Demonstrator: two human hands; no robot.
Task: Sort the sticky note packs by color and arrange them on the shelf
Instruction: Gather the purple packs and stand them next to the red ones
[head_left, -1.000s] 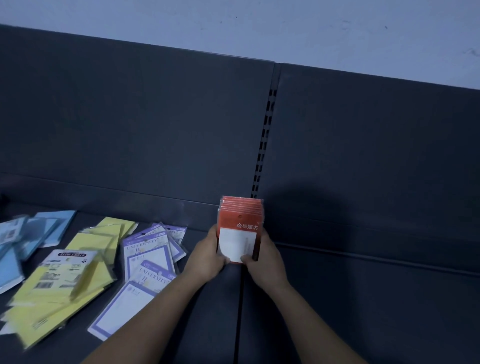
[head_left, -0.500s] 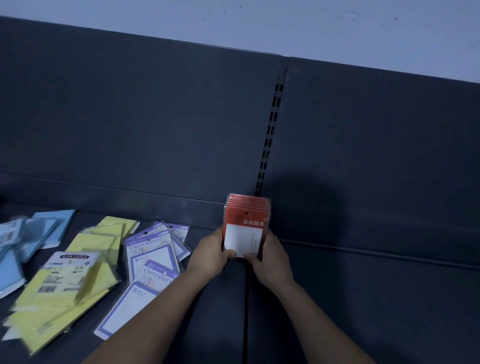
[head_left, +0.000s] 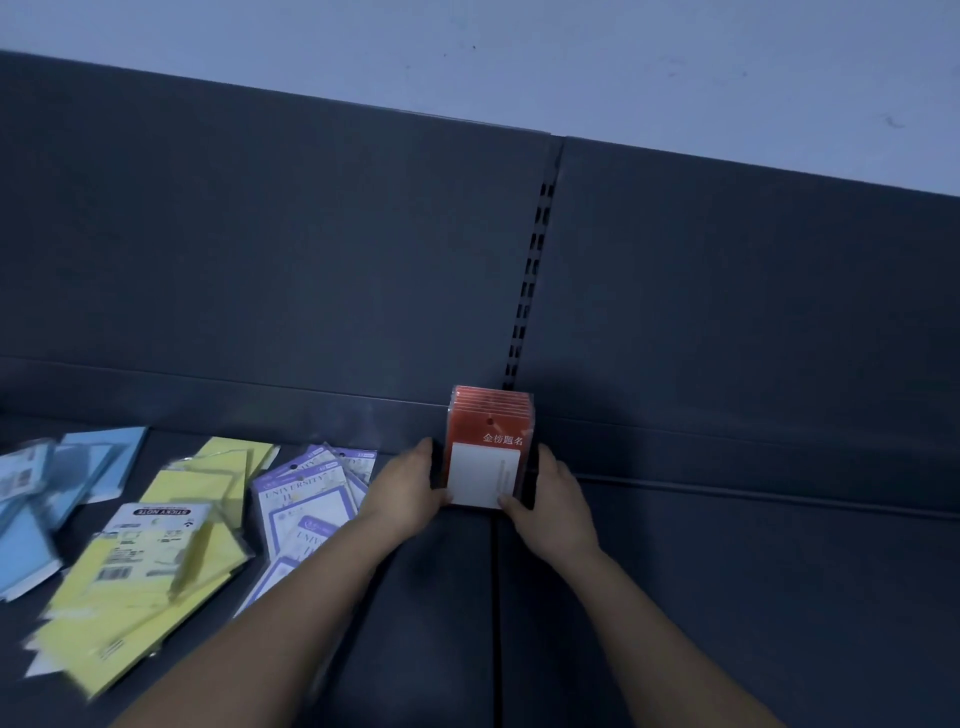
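currently i see the red packs (head_left: 491, 447) standing upright as one stack on the shelf (head_left: 727, 597), close to its back edge, with the slotted upright (head_left: 530, 270) at 12 o'clock from them. the left hand (head_left: 410, 488) grips the stack's side at 9 o'clock and the right hand (head_left: 550, 499) grips it at 3 o'clock, thumbs on the front pack. further out at 9 o'clock lie purple packs (head_left: 306, 499), then yellow packs (head_left: 171, 561), then blue packs (head_left: 62, 478), loose and overlapping.
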